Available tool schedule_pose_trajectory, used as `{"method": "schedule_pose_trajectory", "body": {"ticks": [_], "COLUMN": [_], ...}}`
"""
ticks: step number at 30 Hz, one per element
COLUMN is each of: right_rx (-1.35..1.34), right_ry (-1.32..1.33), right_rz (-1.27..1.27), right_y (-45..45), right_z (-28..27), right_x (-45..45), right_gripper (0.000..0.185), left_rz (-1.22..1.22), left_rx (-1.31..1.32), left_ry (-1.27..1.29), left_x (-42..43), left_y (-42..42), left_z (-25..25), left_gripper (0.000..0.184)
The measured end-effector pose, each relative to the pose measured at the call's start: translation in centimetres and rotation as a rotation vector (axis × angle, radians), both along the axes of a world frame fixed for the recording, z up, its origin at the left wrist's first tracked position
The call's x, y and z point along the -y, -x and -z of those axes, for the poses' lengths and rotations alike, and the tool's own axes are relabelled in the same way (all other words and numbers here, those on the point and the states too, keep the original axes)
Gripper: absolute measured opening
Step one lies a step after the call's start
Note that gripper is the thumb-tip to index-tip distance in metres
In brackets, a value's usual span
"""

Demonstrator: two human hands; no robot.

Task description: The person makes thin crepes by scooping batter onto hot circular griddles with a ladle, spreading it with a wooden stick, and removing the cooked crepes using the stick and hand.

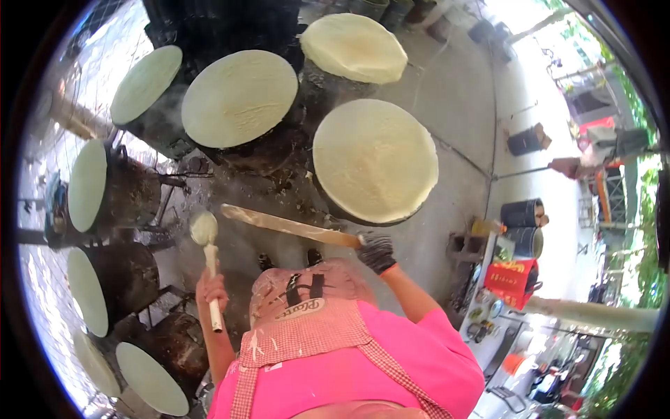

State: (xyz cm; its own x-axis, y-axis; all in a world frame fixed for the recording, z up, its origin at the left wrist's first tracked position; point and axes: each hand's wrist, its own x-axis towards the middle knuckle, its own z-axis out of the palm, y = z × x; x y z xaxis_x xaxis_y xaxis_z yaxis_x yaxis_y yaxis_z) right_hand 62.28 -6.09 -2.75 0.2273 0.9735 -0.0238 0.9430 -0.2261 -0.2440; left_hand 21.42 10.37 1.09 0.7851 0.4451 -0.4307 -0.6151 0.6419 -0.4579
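My left hand (211,288), bare, is closed around the pale handle of a ladle (204,229). The ladle's bowl points away from me and is coated with whitish batter. A dark, worn glove covers my right hand (375,252), which grips the near end of a long flat wooden paddle (286,225). The paddle extends leftward across my front, its far end near the ladle. Beyond it, a round pale sheet of batter (375,160) covers a griddle top. Another pale round (239,98) lies farther left, and a third round (354,47) has raised, uneven edges.
Several more pale-topped drum stoves curve along my left, including a near one (152,378). Steam hangs around some. At right stand a low table with a red bag (513,283), dark buckets (522,214), and another person's arm (569,167) with a long stick.
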Motion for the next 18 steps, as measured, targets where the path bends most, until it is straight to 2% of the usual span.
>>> {"method": "schedule_pose_trajectory", "body": {"ticks": [2, 4, 5, 8, 12, 13, 18], "right_rx": [0.275, 0.169, 0.110, 0.233, 0.327, 0.377, 0.480], "right_ry": [-0.070, -0.079, -0.057, -0.055, 0.255, 0.214, 0.114], "right_rz": [0.003, 0.064, 0.024, -0.105, -0.330, -0.318, -0.215], "right_y": [-3.1, -3.4, -4.3, -6.5, -8.5, -8.9, -12.0], "right_z": [1.0, -2.8, -2.5, -1.3, -5.0, -6.0, -13.9], "right_x": [2.4, 1.2, 0.4, -2.2, -4.6, -5.3, -9.8], "right_gripper": [0.032, 0.034, 0.037, 0.034, 0.018, 0.013, 0.014], "left_rz": [0.078, 0.076, 0.100, 0.117, 0.080, 0.072, 0.050], "left_rx": [0.021, -0.012, -0.032, -0.068, -0.111, -0.102, -0.092], "left_ry": [-0.011, 0.009, 0.031, 0.003, -0.066, -0.081, -0.052], "left_x": [1.0, 1.6, 1.8, 1.0, 1.2, 1.4, 2.8], "left_y": [-0.6, -0.8, -0.6, -1.2, -1.5, -1.5, 0.5], "left_z": [0.7, 0.2, 0.0, -0.9, -3.3, -3.9, -2.9], "left_gripper": [0.040, 0.038, 0.037, 0.036, 0.035, 0.035, 0.034]}}
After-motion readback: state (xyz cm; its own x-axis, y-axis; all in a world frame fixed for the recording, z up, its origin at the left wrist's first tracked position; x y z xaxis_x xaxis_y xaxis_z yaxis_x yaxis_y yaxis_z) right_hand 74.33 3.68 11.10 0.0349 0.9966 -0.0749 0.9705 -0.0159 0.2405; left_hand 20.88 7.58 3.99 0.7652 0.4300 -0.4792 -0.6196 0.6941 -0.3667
